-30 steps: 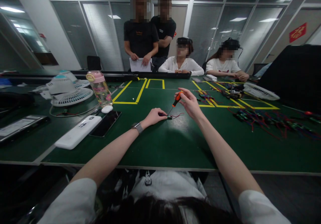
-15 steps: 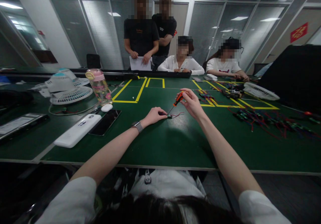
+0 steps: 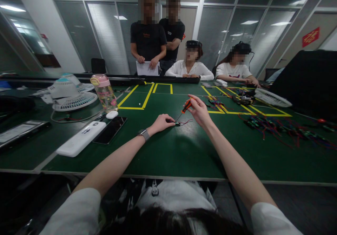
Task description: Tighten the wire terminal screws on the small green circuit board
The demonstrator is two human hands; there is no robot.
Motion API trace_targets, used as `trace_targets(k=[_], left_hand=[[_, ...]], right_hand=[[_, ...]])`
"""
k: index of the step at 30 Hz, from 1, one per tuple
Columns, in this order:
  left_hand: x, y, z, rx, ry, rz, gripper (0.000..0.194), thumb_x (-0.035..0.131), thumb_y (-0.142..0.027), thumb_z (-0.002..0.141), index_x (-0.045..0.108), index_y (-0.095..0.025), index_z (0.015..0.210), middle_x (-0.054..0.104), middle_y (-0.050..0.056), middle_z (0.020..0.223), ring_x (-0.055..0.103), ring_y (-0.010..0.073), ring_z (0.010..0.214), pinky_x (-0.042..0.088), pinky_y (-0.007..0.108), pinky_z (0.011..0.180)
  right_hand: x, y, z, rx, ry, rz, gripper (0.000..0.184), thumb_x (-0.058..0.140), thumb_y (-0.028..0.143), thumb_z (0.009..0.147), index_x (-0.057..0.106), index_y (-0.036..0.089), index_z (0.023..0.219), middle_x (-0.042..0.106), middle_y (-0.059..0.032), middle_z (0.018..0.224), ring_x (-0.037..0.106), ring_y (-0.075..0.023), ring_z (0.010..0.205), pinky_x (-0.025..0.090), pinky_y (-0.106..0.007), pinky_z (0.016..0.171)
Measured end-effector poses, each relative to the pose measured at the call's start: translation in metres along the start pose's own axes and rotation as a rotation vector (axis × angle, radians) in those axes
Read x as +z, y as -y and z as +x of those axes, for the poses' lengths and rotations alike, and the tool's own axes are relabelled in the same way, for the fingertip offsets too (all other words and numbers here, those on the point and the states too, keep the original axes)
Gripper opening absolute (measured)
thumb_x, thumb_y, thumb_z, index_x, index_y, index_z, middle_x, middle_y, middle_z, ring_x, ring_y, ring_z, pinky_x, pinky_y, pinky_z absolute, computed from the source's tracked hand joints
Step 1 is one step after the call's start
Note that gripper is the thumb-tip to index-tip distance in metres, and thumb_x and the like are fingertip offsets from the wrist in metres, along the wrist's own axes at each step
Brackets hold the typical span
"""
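Note:
My right hand is closed around the handle of an orange and black screwdriver. Its thin shaft slants down to the left, and the tip is at a small green terminal block on the green table. Red and dark wires trail from that block to the right. With thumb and fingers pinched together, my left hand grips the block's left end and partly hides it. Whether the tip sits in a screw is too small to make out.
Left of my hands lie a black phone, a white case, a pink-lidded bottle and a white fan. Several wired parts are heaped at right. Yellow tape marks the table. Several people stand or sit across it.
The view has shifted very slightly. Both hands keep their places, with the screwdriver still slanted at the terminal block. Across the table, one seated person's hands have lowered.

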State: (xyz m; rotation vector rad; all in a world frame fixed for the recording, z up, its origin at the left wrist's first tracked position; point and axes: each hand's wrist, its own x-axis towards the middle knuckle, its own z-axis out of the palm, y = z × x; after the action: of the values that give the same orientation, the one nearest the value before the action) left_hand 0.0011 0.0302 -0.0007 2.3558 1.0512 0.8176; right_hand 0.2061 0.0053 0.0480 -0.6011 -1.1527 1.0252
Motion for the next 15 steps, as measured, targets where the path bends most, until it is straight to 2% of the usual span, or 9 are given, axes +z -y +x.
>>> trace_targets(k=[8,15], left_hand=[[0.0018,0.0048,0.0003,-0.004,0.009,0.014,0.018,0.072,-0.032,0.083,0.078,-0.02,0.095,0.076,0.005,0.094,0.067,0.0191,0.086,0.05,0.029,0.078],[0.0008,0.0035,0.0001,-0.002,0.003,0.005,0.019,0.073,-0.032,0.082,0.079,-0.018,0.094,0.074,0.006,0.09,0.066,0.019,0.083,0.049,0.028,0.077]], right_hand=[[-0.0054,-0.003,0.0013,-0.002,-0.017,0.019,0.031,0.08,0.047,0.07,0.068,0.029,0.091,0.07,0.002,0.087,0.068,-0.016,0.085,0.055,-0.042,0.093],[-0.0072,-0.0041,0.0023,0.0,-0.05,0.041,0.029,0.081,0.046,0.068,0.069,0.029,0.088,0.067,0.003,0.08,0.065,-0.015,0.08,0.057,-0.042,0.089]])
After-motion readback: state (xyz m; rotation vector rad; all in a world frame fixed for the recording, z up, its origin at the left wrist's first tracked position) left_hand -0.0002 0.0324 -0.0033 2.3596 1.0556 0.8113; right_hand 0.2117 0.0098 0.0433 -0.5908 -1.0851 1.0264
